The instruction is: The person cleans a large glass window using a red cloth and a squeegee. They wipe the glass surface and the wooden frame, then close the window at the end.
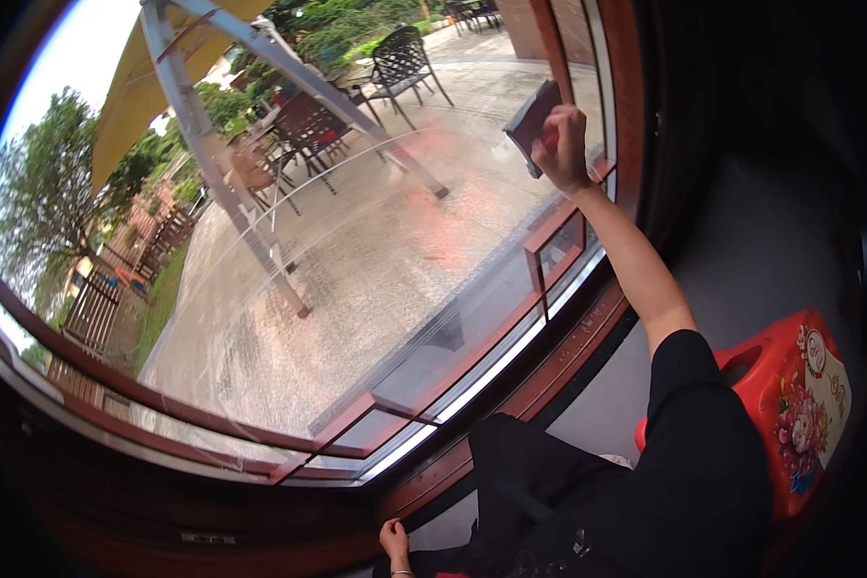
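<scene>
My right hand (565,148), raised on an outstretched arm, grips a flat, dark-headed window-cleaning tool (533,130). A bit of red shows under the fingers, perhaps its handle. The tool is at the right side of a large glass pane (376,289), close to the red-brown window frame (625,108). Wet patches and long curved streaks mark the glass. Low in the picture, my left hand (395,538) hangs beside my knee with its fingers curled, near the lower frame; whether anything is inside it is hidden.
A red container (758,361) with a handle opening and printed flowers stands on my right. Water drops dot the wooden sill (571,343). Beyond the glass are a metal A-shaped stand (224,195), a metal chair (404,61), and a yellow canopy (126,94).
</scene>
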Demonstrator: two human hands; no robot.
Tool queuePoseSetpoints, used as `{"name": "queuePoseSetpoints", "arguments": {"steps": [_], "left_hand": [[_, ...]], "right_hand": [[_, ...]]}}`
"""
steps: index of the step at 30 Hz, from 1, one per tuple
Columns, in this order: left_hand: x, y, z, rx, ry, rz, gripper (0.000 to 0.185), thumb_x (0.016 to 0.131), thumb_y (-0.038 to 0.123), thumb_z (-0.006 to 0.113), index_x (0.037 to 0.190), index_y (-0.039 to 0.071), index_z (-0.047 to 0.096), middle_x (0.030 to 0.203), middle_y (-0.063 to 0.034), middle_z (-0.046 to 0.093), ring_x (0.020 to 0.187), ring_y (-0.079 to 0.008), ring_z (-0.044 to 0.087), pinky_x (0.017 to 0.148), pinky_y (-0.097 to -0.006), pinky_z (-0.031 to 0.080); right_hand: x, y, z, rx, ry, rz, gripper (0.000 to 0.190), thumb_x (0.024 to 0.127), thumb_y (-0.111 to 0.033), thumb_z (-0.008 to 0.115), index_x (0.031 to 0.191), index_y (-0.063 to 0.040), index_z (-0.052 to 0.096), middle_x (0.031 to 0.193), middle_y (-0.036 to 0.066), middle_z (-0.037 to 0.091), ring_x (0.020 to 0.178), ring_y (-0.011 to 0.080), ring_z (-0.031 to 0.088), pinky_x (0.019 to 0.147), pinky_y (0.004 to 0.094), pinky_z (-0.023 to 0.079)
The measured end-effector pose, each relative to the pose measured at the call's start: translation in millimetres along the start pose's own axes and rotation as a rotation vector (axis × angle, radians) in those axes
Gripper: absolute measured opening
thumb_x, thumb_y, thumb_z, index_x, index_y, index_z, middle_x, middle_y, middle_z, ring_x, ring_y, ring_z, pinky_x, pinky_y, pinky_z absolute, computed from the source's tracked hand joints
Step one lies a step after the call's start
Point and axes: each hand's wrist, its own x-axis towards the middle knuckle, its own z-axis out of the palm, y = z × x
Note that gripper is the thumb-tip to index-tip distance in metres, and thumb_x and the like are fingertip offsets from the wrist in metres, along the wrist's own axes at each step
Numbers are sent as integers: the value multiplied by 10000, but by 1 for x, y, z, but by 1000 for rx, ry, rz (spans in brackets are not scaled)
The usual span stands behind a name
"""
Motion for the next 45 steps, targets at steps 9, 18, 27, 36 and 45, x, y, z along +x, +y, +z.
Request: {"name": "queuePoseSetpoints", "arguments": {"steps": [9,18,27,36,45], "left_hand": [[-21,46,11,297,-247,43,334,844,229,510,1064,-12,580,985,-186,621,920,-295,588,840,-350,445],[-31,46,24,302,-195,165,289,871,267,517,953,14,631,897,-151,642,833,-249,598,774,-337,459],[-31,46,33,305,-222,84,306,874,281,503,963,15,627,931,-170,632,878,-278,593,801,-352,450],[-31,33,34,111,-170,184,312,887,285,477,920,15,629,733,-86,608,675,-177,539,661,-315,443],[-21,24,60,2,-237,4,323,869,294,447,941,48,643,819,-165,631,795,-308,615,709,-369,471]], "right_hand": [[-156,131,-43,-112,-40,354,294,727,-267,547,886,-48,432,949,146,418,944,305,402,859,406,307],[-246,159,-47,-155,-31,678,289,783,-254,509,929,-20,424,966,156,423,936,316,414,860,403,325],[-265,137,-67,-68,-165,732,399,822,-229,562,1142,-43,412,1136,144,428,1053,291,429,919,357,336],[-231,141,-37,79,295,1111,318,847,-301,607,1047,-53,598,1004,79,617,934,190,561,816,289,432],[-29,-61,7,-10,154,415,241,789,-197,683,960,-40,619,862,97,584,799,237,562,714,315,447]]}}
